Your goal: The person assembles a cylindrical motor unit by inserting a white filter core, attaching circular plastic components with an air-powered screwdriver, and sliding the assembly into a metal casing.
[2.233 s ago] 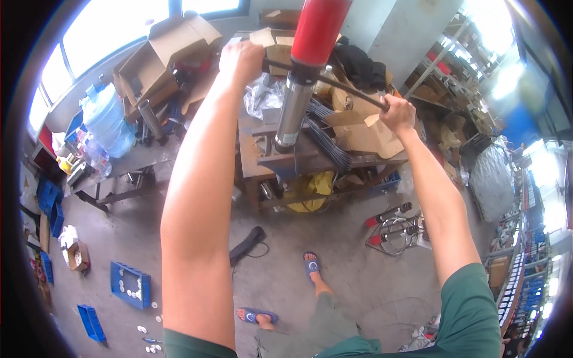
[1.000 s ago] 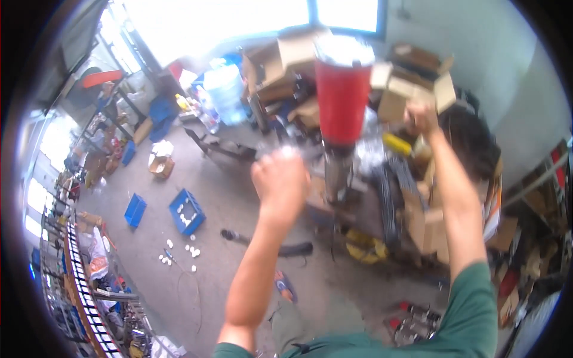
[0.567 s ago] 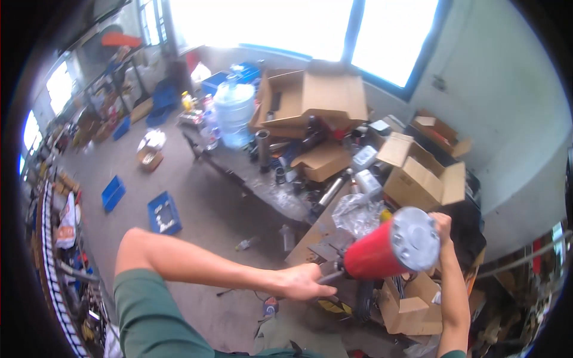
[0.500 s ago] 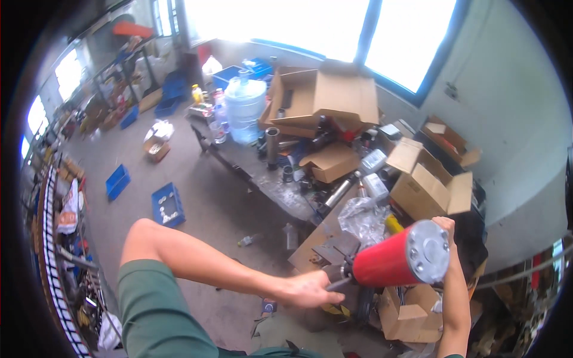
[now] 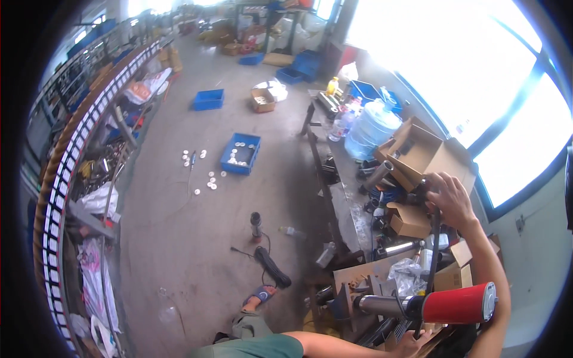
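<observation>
A red cylinder (image 5: 455, 304) with a metal end cap lies sideways at the lower right, joined to a silver metal tube (image 5: 380, 305). A dark loop passes around the tube beside the red part. A long dark bar (image 5: 435, 253) rises past this joint. My right hand (image 5: 452, 200) is closed around the bar's upper end, beyond the cylinder, with my forearm passing at its right end. Low in the picture, my left hand (image 5: 412, 345) closes on the bar's lower end, partly cut off by the lower edge.
A cluttered bench (image 5: 356, 206) carries a blue water jug (image 5: 371, 128), open cardboard boxes (image 5: 412, 152) and metal parts. On the floor are a blue bin (image 5: 241, 154) with white discs, a coiled black cable (image 5: 271, 267) and a standing dark cylinder (image 5: 256, 227). Shelving lines the left.
My view has swung left, showing more floor. My right hand has moved from behind the red cylinder to farther up the bar. The cylinder now lies more level, its end cap facing right.
</observation>
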Demonstrator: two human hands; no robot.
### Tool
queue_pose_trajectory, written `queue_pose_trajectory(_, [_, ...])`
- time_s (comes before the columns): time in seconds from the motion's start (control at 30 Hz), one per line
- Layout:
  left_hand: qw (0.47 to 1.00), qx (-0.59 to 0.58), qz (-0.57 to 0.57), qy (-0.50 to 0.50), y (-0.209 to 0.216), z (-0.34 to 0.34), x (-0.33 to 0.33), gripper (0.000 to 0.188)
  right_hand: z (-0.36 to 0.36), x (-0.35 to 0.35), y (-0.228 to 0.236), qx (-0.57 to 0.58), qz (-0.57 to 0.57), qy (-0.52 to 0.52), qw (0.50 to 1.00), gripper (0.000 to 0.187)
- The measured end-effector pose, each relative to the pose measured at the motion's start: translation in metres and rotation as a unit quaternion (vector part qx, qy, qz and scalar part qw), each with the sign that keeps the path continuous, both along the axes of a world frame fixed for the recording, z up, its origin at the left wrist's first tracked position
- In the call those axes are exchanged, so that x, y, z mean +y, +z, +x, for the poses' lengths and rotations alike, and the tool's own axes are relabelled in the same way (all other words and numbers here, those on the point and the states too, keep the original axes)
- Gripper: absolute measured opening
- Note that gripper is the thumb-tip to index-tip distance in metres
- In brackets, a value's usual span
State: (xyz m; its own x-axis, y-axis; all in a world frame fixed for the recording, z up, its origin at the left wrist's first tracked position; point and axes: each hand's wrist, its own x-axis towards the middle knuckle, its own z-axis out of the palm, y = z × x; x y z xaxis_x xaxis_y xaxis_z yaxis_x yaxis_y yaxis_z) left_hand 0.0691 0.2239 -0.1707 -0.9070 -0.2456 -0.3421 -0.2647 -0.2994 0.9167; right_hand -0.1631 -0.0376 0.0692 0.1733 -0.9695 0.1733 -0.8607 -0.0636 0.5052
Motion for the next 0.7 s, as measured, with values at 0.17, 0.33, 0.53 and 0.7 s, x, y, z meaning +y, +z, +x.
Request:
queue_pose_trajectory(0.17, [0.905, 0.226, -0.292, 0.209, 0.044, 0.051, -0.098, 0.074, -0.043, 0.056, -0.009, 0.018, 0.043, -0.108, 0.993, 0.02])
queue_pose_trajectory(0.33, [0.903, 0.193, -0.369, 0.102, 0.088, 0.061, -0.168, 0.076, -0.056, 0.066, -0.032, 0.032, 0.023, -0.149, 0.988, 0.025])
queue_pose_trajectory(0.53, [0.894, 0.437, -0.1, -0.013, 0.138, -0.025, -0.228, 0.094, -0.048, 0.023, -0.107, 0.0, 0.077, -0.095, 0.993, 0.024])
queue_pose_trajectory(0.7, [0.862, 0.498, -0.089, -0.016, 0.129, -0.021, -0.229, 0.083, -0.143, -0.002, -0.129, -0.005, 0.017, -0.196, 0.98, 0.025])
